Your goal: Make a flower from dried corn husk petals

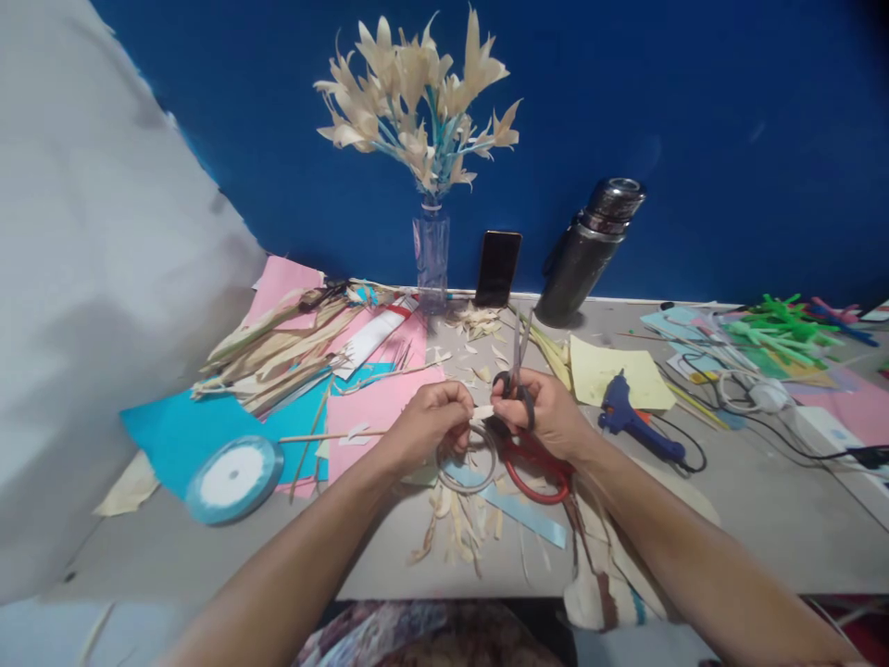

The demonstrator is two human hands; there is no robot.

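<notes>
Head view: pinches short, pale husk strip [482, 413] in left hand [439, 417], just left of right hand [542, 410], with long axis roughly crosswise between both. Holds black-handled scissors [518, 365] in right hand, blades upward; perhaps pinches strip's right end too, too small to tell.

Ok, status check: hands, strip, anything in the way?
Left hand pinching pale strip. Right hand gripping black-handled scissors, blades up, fingertips at strip's other end. Red-handled scissors close below, might get in the way.
</notes>
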